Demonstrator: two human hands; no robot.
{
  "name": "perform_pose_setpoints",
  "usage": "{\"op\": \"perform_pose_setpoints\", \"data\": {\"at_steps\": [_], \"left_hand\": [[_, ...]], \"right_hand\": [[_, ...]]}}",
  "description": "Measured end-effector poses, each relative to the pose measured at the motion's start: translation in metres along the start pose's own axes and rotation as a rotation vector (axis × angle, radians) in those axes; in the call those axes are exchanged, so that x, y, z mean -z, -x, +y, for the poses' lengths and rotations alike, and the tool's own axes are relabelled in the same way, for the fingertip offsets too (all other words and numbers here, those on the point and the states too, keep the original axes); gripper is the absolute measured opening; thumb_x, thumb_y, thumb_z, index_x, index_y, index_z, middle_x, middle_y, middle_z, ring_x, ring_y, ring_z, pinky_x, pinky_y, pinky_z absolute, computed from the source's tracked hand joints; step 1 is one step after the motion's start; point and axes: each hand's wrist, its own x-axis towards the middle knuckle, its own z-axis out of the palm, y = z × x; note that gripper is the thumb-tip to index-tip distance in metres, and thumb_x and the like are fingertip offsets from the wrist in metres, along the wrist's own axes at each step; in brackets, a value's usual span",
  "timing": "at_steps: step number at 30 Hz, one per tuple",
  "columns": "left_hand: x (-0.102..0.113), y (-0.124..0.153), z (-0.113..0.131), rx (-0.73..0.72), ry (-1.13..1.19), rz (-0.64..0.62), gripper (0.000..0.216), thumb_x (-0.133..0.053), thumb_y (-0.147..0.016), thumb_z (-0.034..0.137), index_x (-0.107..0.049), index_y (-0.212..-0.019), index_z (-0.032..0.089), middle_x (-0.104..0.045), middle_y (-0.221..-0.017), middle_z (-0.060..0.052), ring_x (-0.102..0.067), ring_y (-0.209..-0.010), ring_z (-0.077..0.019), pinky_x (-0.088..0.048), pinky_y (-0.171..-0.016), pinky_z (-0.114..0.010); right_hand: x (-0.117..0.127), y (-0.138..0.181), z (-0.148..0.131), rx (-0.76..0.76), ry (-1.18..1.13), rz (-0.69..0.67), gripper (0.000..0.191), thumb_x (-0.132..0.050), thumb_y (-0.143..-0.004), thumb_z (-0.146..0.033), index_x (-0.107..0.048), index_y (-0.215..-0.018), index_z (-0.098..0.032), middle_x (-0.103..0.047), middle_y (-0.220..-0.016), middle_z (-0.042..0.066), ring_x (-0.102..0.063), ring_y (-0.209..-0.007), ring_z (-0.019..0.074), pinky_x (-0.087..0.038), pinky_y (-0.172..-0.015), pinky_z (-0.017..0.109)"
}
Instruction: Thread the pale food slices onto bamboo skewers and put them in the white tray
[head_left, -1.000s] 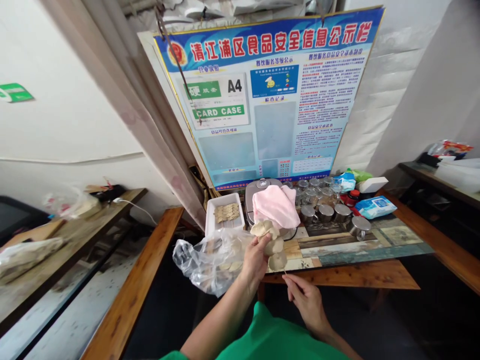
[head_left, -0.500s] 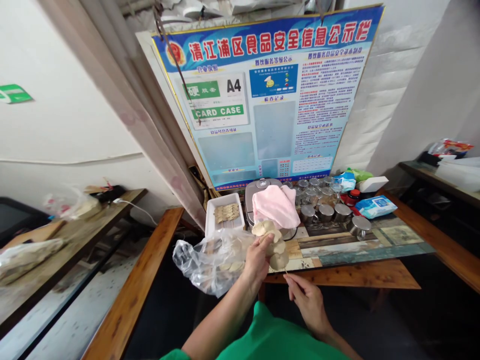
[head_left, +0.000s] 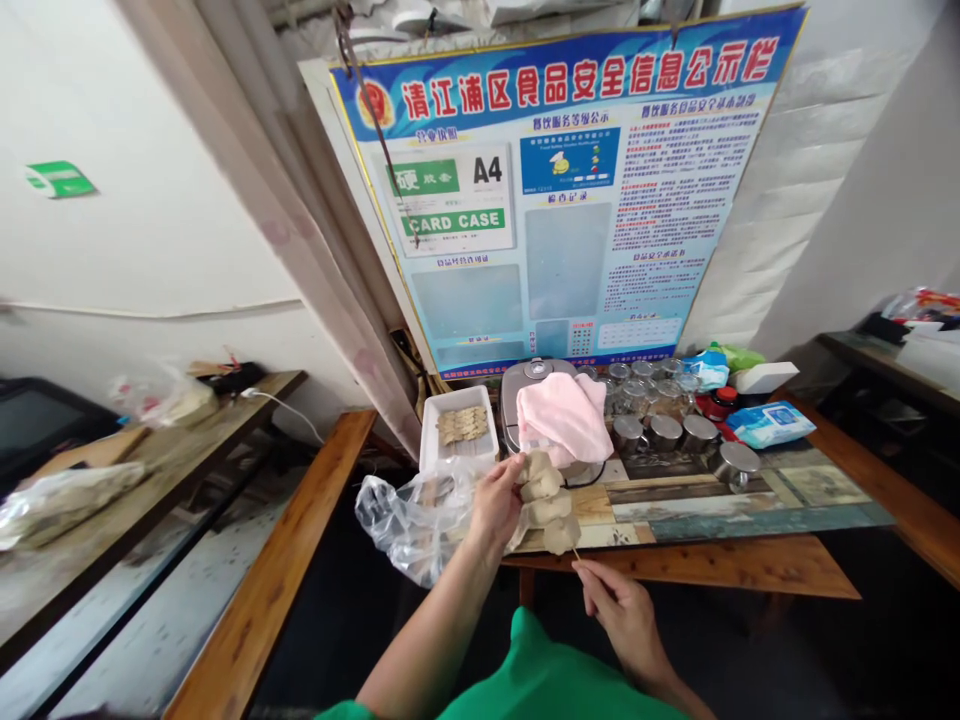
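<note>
My right hand (head_left: 619, 610) pinches the bare lower end of a thin skewer (head_left: 576, 553). Several flat, round, beige food slices (head_left: 562, 535) are threaded along it, running up and to the left. At the upper end, the fingers of my left hand (head_left: 496, 510) close on the edge of the topmost slice (head_left: 538, 466). Behind my left wrist a clear plastic bag (head_left: 409, 525) lies spread at the table's near left edge. Beyond it, a white tray (head_left: 431, 445) holds a stack of similar beige skewered pieces (head_left: 461, 425).
A pink cloth (head_left: 562, 415) drapes over a grey rice cooker (head_left: 514, 385). To its right stand glass jars and metal-lidded mugs (head_left: 735, 463), with a blue wipes pack (head_left: 772, 423) alongside. A wooden bench (head_left: 712, 565) runs along the table's near side.
My left hand has shifted left and slightly up on the slices, which now appear more spread out along the skewer. My right hand keeps its pinch. The whole view has swung a little left.
</note>
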Motion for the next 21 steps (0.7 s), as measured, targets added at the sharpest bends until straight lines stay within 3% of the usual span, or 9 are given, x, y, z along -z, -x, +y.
{"op": "perform_pose_setpoints", "data": {"at_steps": [15, 18, 21], "left_hand": [[0.030, -0.019, 0.028, 0.006, -0.041, -0.047, 0.033, -0.079, -0.058, 0.033, -0.067, -0.081, 0.011, -0.066, -0.070, -0.003, -0.059, -0.062, -0.0125, -0.047, -0.063, -0.024], [0.038, -0.027, 0.041, 0.121, 0.009, -0.063, 0.038, -0.075, -0.063, 0.042, -0.066, -0.088, 0.015, -0.067, -0.076, -0.005, -0.063, -0.069, -0.0164, -0.049, -0.068, -0.028], [0.049, -0.030, 0.045, 0.317, 0.008, -0.178, 0.043, -0.069, -0.069, 0.049, -0.066, -0.093, 0.013, -0.068, -0.084, -0.009, -0.065, -0.080, -0.0212, -0.049, -0.076, -0.032]], "right_hand": [[-0.058, -0.010, -0.014, 0.015, 0.002, 0.094, 0.040, -0.057, -0.082, -0.050, -0.076, -0.089, -0.016, -0.052, -0.048, -0.002, -0.050, -0.048, 0.0135, -0.044, -0.054, 0.023], [-0.075, -0.015, -0.016, 0.001, -0.018, 0.135, 0.040, -0.057, -0.081, -0.050, -0.076, -0.089, -0.016, -0.052, -0.047, -0.002, -0.049, -0.048, 0.0137, -0.043, -0.054, 0.023], [-0.089, -0.018, -0.014, -0.027, -0.054, 0.179, 0.042, -0.059, -0.079, -0.051, -0.076, -0.088, -0.014, -0.052, -0.047, -0.002, -0.048, -0.047, 0.0132, -0.043, -0.051, 0.023]]}}
